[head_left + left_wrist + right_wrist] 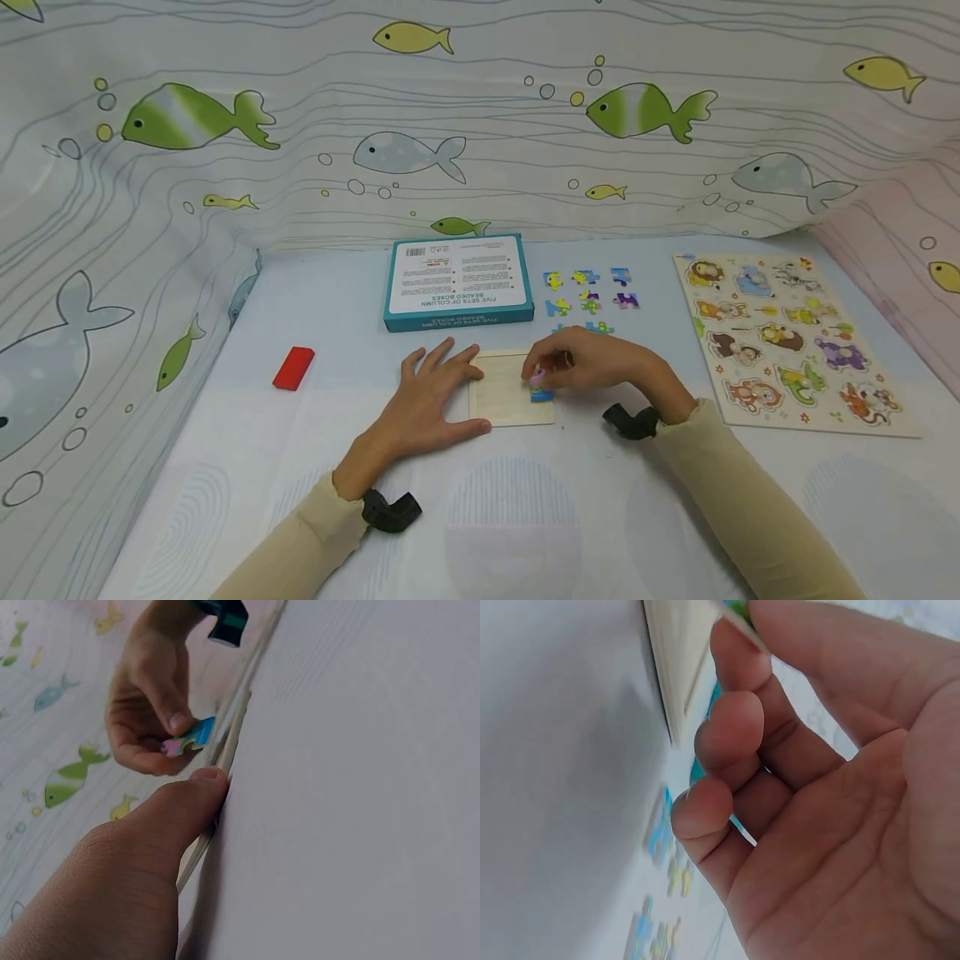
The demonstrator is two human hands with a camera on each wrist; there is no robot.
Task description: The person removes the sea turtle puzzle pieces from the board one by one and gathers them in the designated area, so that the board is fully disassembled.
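Note:
A shallow wooden puzzle tray (pixel 501 392) lies on the table in front of the person. The left hand (pixel 431 408) is spread at its left side, thumb and fingertips on the frame's edges; in the left wrist view the thumb (pixel 191 802) presses along the rim. Between thumb and fingers, the right hand (pixel 592 360) pinches a jigsaw piece (pixel 540 392), pink and blue, over the tray's right side. The left wrist view shows this piece (pixel 191 739) tilted, its printed face visible. Several more jigsaw pieces (pixel 590 302) lie beyond the right hand.
A teal and white box (pixel 461 283) stands behind the tray. To the left lies a red block (pixel 293 368). An animal puzzle board (pixel 798 342) rests at the right, near the right forearm. A fish-patterned cloth (pixel 510 108) rises behind the table.

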